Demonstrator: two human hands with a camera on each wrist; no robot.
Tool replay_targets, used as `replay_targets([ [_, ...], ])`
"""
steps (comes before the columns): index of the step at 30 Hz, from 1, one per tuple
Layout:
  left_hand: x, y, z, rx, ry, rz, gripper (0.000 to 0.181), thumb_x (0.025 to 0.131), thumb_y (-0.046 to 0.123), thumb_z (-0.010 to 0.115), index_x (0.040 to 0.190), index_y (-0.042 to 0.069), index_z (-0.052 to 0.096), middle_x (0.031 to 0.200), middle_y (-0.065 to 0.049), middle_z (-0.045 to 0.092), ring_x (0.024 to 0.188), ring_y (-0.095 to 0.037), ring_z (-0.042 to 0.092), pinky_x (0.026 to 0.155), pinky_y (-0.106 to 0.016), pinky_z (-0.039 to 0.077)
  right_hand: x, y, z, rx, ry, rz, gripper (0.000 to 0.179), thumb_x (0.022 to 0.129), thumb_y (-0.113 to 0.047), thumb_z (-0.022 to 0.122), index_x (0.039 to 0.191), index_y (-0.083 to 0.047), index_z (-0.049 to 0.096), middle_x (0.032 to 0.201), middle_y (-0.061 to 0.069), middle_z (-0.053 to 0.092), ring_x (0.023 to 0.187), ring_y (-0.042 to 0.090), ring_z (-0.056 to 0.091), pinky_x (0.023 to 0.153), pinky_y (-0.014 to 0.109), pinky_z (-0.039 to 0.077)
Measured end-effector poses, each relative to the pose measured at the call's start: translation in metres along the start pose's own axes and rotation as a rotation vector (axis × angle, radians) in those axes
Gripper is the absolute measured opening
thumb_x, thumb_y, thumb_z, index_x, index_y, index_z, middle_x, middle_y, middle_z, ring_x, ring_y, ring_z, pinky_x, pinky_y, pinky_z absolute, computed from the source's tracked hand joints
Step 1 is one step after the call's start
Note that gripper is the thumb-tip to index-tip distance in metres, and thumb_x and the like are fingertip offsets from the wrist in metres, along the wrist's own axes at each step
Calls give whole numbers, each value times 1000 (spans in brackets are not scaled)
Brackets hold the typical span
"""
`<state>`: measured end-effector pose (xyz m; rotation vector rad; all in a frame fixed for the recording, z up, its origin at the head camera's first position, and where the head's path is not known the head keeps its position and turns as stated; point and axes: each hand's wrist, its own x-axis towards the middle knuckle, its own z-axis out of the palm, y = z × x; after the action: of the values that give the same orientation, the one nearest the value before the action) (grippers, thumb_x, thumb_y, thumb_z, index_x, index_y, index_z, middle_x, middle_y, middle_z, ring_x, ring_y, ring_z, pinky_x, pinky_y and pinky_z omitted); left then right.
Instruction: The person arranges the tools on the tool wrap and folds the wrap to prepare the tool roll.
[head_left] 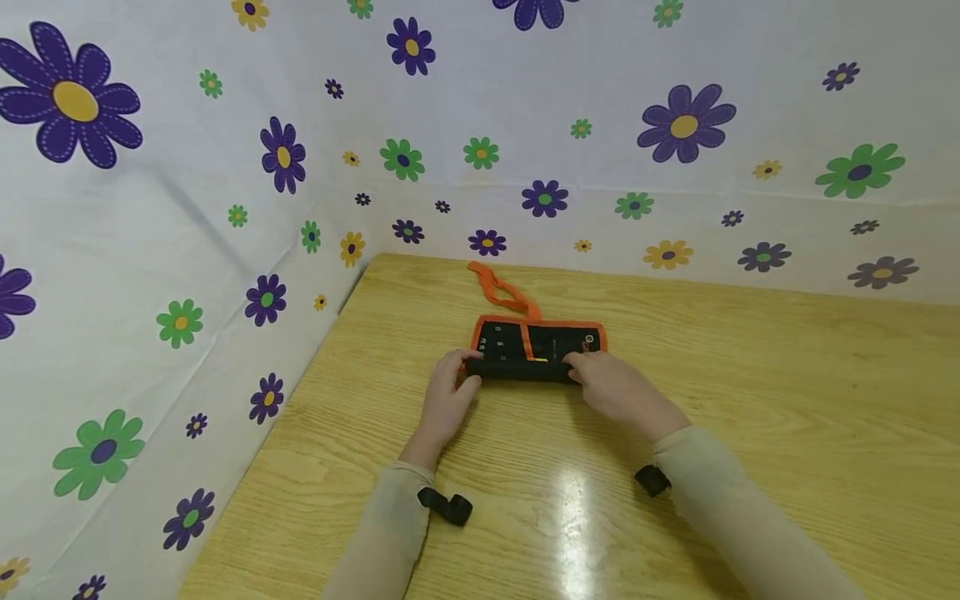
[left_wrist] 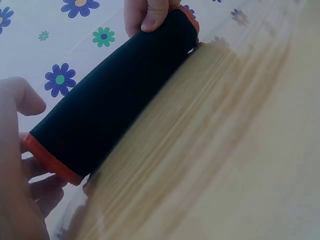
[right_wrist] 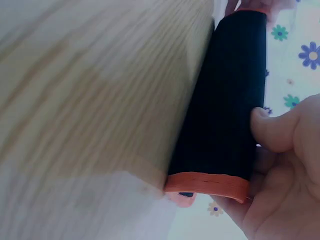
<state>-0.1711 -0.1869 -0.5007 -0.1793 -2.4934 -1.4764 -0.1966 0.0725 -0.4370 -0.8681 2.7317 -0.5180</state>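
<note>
A black cloth tool roll with orange edging lies on the wooden table, its near side folded over into a thick band. Printed numbers and a slanting orange strip show on its flat part. At its left end is my left hand. In the left wrist view, those fingers curl behind the orange end edge, while the thumb stands apart from the cloth. My right hand grips the folded band toward its right end. The right wrist view has that thumb pressed on the black cloth, its fingers partly hidden behind.
An orange strap trails from the roll's far edge toward the back of the table. White flower-printed sheeting stands behind and to the left. Black bands with small devices sit at both wrists.
</note>
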Motion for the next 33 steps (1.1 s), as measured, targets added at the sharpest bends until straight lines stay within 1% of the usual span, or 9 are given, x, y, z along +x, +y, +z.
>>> replay_targets([
  [5, 0, 1, 1, -74, -8, -18, 36, 94, 22, 62, 123, 3, 54, 117, -12, 56, 109, -25, 48, 97, -43, 38, -1, 6, 0, 111, 1, 22, 38, 91, 10, 40, 128, 10, 49, 116, 21, 62, 108, 33, 60, 87, 45, 51],
  [8, 1, 1, 2, -80, -20, -28, 38, 95, 29, 62, 122, 3, 54, 112, -10, 56, 103, -23, 50, 94, -41, 40, -2, 6, 0, 170, -8, 40, 41, 92, 10, 36, 132, 4, 43, 120, 24, 60, 112, 34, 58, 72, 39, 53],
  [10, 1, 1, 2, -75, -24, -32, 37, 95, 32, 61, 119, 5, 55, 107, -9, 57, 97, -22, 51, 89, -39, 42, -3, 6, -1, 209, -23, 53, 44, 91, 9, 33, 133, -1, 40, 120, 25, 60, 114, 34, 57, 57, 34, 45],
  [14, 1, 0, 2, -43, -31, -38, 33, 94, 37, 60, 114, 10, 59, 98, -5, 58, 89, -20, 50, 81, -36, 42, -3, 3, -4, 218, -40, 66, 43, 89, 9, 32, 129, -5, 43, 120, 21, 58, 113, 33, 57, 55, 32, 41],
  [17, 1, -2, 1, -14, -37, -34, 30, 94, 40, 59, 108, 13, 61, 91, -2, 58, 82, -19, 49, 74, -33, 40, -2, 1, -4, 164, -7, 50, 30, 94, 6, 38, 120, -4, 52, 113, 17, 57, 104, 31, 60, 67, 35, 49],
  [22, 0, 0, 1, -34, -61, -48, 28, 95, 36, 60, 107, 11, 58, 80, -2, 51, 72, -18, 47, 65, -30, 39, -1, 0, -2, 54, 79, 3, 21, 99, -6, 49, 113, -1, 63, 104, 15, 59, 87, 26, 60, 71, 37, 52],
  [26, 0, 3, 0, -46, -57, -72, 31, 95, 33, 61, 114, 10, 55, 80, -2, 50, 71, -17, 47, 63, -28, 40, -2, 1, 4, -132, 224, -112, 21, 93, -8, 62, 111, -1, 69, 102, 14, 59, 82, 26, 59, 72, 37, 53],
  [30, 2, 2, 0, -13, -20, -21, 35, 94, 29, 63, 119, 6, 56, 92, -6, 50, 77, -18, 44, 65, -28, 39, -1, -2, 6, -230, 363, -252, 20, 83, -1, 72, 103, -3, 72, 98, 11, 62, 85, 27, 61, 73, 36, 54],
  [33, 3, 0, 0, 41, -10, 25, 33, 94, 28, 63, 118, 6, 59, 94, -8, 52, 78, -20, 43, 66, -30, 37, -2, -6, 5, -239, 338, -275, 22, 84, -8, 74, 105, -2, 72, 100, 11, 63, 89, 28, 61, 74, 36, 54],
])
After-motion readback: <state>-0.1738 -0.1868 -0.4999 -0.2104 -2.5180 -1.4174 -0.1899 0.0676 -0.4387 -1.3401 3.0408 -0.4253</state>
